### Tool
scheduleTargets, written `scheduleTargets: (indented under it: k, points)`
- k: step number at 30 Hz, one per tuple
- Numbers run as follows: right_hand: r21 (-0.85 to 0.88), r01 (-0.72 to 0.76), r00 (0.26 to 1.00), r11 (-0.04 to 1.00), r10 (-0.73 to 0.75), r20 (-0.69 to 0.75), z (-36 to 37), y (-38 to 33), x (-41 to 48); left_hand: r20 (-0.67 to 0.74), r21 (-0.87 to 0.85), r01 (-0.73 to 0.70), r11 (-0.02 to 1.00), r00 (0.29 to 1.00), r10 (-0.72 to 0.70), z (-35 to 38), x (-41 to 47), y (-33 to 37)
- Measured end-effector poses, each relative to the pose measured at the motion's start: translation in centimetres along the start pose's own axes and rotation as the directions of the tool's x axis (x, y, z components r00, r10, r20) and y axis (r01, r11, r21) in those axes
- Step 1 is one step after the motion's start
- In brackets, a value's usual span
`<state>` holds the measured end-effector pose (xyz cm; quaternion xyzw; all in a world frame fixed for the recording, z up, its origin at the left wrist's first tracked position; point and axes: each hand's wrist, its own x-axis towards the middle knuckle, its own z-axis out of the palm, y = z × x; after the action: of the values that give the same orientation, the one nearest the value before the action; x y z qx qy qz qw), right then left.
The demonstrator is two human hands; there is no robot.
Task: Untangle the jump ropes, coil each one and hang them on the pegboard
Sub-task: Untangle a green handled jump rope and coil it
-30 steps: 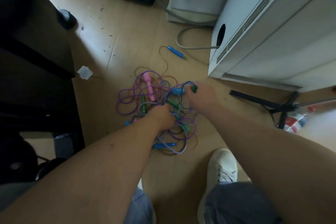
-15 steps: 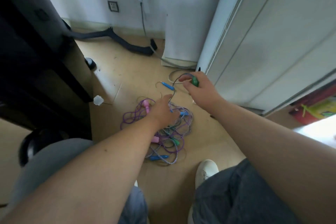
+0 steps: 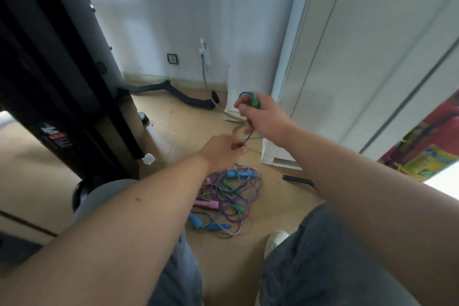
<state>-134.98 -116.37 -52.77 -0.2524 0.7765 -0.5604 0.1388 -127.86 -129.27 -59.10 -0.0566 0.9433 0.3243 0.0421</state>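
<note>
Jump ropes [image 3: 226, 204] are lying in one tangled heap on the floor [image 3: 275, 206] just ahead of the person's shoe [image 3: 275, 240], with purple, braided and thin cords looping through pink, blue and green handles. They are judged light, limp and prone to snagging, with the stiff handles offering the surest hold. Above the heap, the left hand [image 3: 223, 150] is pinching a thin cord [image 3: 248, 138]. Beyond it, the right hand [image 3: 263, 118] is gripping a green handle [image 3: 255, 102] with that cord trailing from it. Further off, a label [image 3: 56, 136] on the dark cabinet [image 3: 62, 82] is showing red and white marks, too blurred to read.
</note>
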Motion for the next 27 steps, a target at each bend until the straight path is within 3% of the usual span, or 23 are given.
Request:
scheduleTargets:
  k: [3,4,6,8,9,10,11,12,14,15,17,20,24,27]
  points:
    - [-0.4,0.113,0.993,0.91,-0.095,0.064,-1.4,-1.3,-1.1,0.094,0.137,0.068,0.988,0.992,-0.082,-0.5,-1.6,-0.1]
    - [-0.564,0.162,0.982,0.81,-0.077,0.171,-1.9,-1.6,-1.5,0.079,0.18,0.101,0.978,0.99,-0.117,-0.7,-1.9,-0.4]
    - [-0.812,0.246,0.929,0.529,0.111,0.354,-2.5,-1.0,-2.2,0.012,0.202,0.176,0.963,0.983,-0.182,-1.6,-2.4,-0.9]
    - [-0.923,0.255,0.889,0.288,0.307,0.341,-2.9,0.7,-2.4,-0.052,0.163,0.216,0.963,0.976,-0.21,-2.9,-2.6,-1.9]
    - [-0.95,0.221,0.888,0.222,0.357,0.29,-3.2,1.7,-2.3,-0.07,0.154,0.227,0.962,0.973,-0.219,-3.7,-2.7,-2.3]
    - [-0.965,0.151,0.887,0.214,0.402,0.228,-3.6,2.4,-2.2,-0.088,0.151,0.238,0.959,0.97,-0.227,-4.5,-2.8,-2.8]
    - [-0.957,0.021,0.877,0.289,0.454,0.157,-4.0,2.9,-2.1,-0.098,0.14,0.256,0.956,0.965,-0.244,-5.3,-2.9,-3.2]
    - [-0.889,-0.158,0.853,0.43,0.513,0.096,-4.3,3.3,-1.9,-0.111,0.108,0.271,0.956,0.959,-0.259,-5.9,-2.9,-3.6]
    - [-0.673,-0.412,0.813,0.615,0.582,0.035,-4.6,3.7,-1.8,-0.106,-0.121,0.306,0.944,0.942,-0.319,-6.9,-2.5,-4.1]
    - [-0.641,-0.431,0.818,0.635,0.575,0.019,-4.5,3.9,-1.5,-0.074,-0.276,0.321,0.906,0.933,-0.353,-7.1,-2.3,-3.9]
    - [-0.733,-0.325,0.857,0.598,0.513,0.038,-3.4,3.6,-0.7,-0.031,-0.509,0.3,0.807,0.93,-0.365,-7.5,-2.0,-3.0]
    - [-0.798,-0.113,0.89,0.592,0.417,0.183,-0.9,2.9,0.4,0.007,-0.691,0.202,0.694,0.962,-0.273,-7.9,-1.3,0.0]
    - [-0.671,-0.047,0.843,0.74,0.39,0.371,1.9,3.2,1.0,0.072,-0.806,0.123,0.579,0.991,-0.109,-8.1,0.1,3.5]
    - [-0.665,-0.014,0.827,0.747,0.382,0.412,2.7,4.6,1.5,0.066,-0.857,0.091,0.507,0.996,-0.068,-8.4,1.3,4.0]
